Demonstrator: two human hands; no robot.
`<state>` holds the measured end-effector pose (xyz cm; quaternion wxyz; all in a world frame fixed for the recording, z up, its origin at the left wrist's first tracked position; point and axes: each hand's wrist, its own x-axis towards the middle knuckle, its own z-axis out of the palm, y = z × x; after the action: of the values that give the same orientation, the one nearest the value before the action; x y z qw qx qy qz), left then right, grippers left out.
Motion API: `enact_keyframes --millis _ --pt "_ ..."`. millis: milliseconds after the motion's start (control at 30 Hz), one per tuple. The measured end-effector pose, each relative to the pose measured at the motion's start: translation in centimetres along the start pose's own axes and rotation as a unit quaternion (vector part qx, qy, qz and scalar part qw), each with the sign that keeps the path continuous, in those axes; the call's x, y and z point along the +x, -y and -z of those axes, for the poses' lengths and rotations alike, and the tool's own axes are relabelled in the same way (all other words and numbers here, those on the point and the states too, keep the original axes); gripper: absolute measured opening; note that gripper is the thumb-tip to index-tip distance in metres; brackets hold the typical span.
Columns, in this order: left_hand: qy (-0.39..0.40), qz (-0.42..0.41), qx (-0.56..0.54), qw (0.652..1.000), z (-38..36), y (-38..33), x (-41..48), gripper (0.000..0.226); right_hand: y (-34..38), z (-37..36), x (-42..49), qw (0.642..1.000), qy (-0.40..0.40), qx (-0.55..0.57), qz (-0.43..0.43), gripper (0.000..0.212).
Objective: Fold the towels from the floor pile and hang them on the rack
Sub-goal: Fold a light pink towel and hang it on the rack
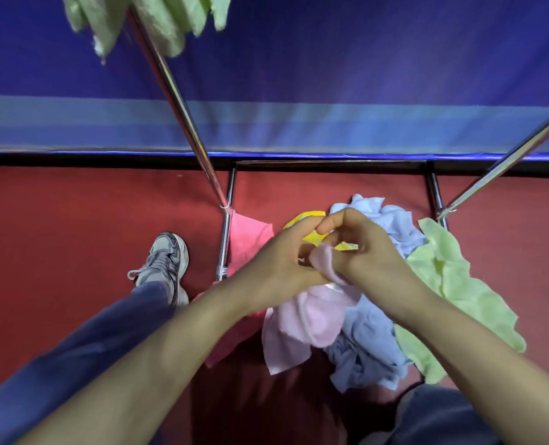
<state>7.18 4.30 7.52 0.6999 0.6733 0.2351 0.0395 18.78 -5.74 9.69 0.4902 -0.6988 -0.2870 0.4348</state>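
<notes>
Left grip (276,261): bare hand, fingers curled in tight, closed on the top edge of the pink towel (302,322); the contact itself is partly hidden behind the hand. Right grip (363,252): bare hand, thumb and curled fingers pinching a bunched fold of the same towel. Both grips touch each other at the fingertips. Pink towel hangs below them, crumpled, its lower end over the pile.

Scene, left to right:
- Blue trouser leg (74,342) and grey shoe (164,264), flat on the red floor (58,220), left of the rack.
- Rack (177,101): left chrome pole slants up to the top edge, where a green towel (157,20) hangs over it in folds. Base bar runs along the foot of the blue wall (331,59).
- Coral towel (249,242) lies on the floor against the rack's left base tube.
- Yellow towel (302,216), mostly hidden behind the grips.
- Blue towel (392,220), crumpled, showing above and below the right forearm.
- Light green towel (449,277), spread at the right edge of the pile, touching the blue towel.
- Right chrome pole (504,165) slants up and out of frame.
</notes>
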Motion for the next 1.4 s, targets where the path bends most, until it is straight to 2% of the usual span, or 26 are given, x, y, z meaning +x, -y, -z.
enact_keyframes --millis 67,200,233,333,433,500,567,633,733,800,867,900,933,1033,1100,1167,1300,1400 --pt "-0.052 -0.013 0.018 0.998 -0.1 0.2 0.1 0.044 0.1 -0.3 -0.2 0.999 -0.029 0.005 -0.029 0.036" --pt "-0.188 -0.036 -0.012 0.981 0.1 -0.4 0.6 0.013 1.9 -0.6 -0.7 0.984 -0.003 0.162 -0.072 0.027" --pt "-0.212 -0.040 -0.010 0.976 0.3 -0.4 0.7 0.018 1.9 -0.7 -0.8 0.983 0.007 0.170 -0.067 0.029" --pt "-0.249 -0.052 0.030 0.967 0.7 -0.3 1.0 0.041 1.4 -0.9 -0.7 0.998 -0.010 0.058 -0.030 0.037" --pt "-0.265 -0.075 0.106 0.955 0.7 -0.3 1.0 0.039 0.2 -0.5 -0.2 0.998 -0.037 -0.012 -0.039 0.034" --pt "-0.258 -0.073 0.081 0.960 1.3 -1.0 1.0 0.033 -0.1 -0.1 0.2 0.996 -0.060 -0.042 -0.043 0.033" --pt "-0.206 -0.066 0.014 0.976 2.0 -1.7 1.2 0.016 -0.4 0.6 0.6 0.995 -0.084 -0.049 -0.016 0.027" --pt "-0.147 -0.061 -0.024 0.987 2.3 -2.3 1.2 0.020 -0.3 1.5 1.0 0.997 -0.066 -0.032 0.005 0.019" --pt "-0.077 -0.056 0.036 0.995 1.6 -2.1 0.4 0.026 0.8 2.6 0.1 0.999 0.043 -0.009 0.013 0.016" --pt "-0.077 -0.046 0.066 0.994 1.1 -1.8 -0.5 0.029 1.2 2.8 -1.1 0.996 0.092 0.006 0.005 0.022" --pt "-0.098 -0.027 0.082 0.991 1.0 -2.3 -1.6 0.025 1.4 2.8 -2.5 0.996 0.089 0.016 0.008 0.025" --pt "-0.100 -0.024 0.117 0.988 1.0 -2.9 -2.2 0.020 1.3 2.7 -3.2 0.997 0.072 0.004 0.012 0.016" --pt "-0.093 -0.022 0.179 0.979 1.0 -3.7 -2.7 0.015 1.1 2.6 -4.0 0.998 0.053 -0.021 0.018 0.006" --pt "-0.020 -0.008 0.400 0.916 0.4 -7.1 -4.7 0.013 0.5 1.9 -7.0 0.983 0.034 -0.171 0.055 0.033" --pt "0.010 -0.031 0.498 0.867 -0.4 -10.2 -6.1 0.014 0.4 1.5 -9.2 0.963 0.024 -0.262 0.064 0.042" --pt "-0.003 -0.057 0.555 0.830 -1.1 -14.0 -7.7 0.013 0.0 1.7 -10.8 0.947 0.010 -0.318 0.052 0.046" --pt "-0.071 -0.102 0.627 0.769 -1.5 -20.1 -11.6 0.011 0.6 3.9 -14.7 0.914 -0.005 -0.406 0.002 0.040" --pt "-0.120 -0.101 0.673 0.723 -0.4 -22.5 -14.7 0.012 2.0 6.4 -17.9 0.901 -0.040 -0.431 -0.012 0.040"
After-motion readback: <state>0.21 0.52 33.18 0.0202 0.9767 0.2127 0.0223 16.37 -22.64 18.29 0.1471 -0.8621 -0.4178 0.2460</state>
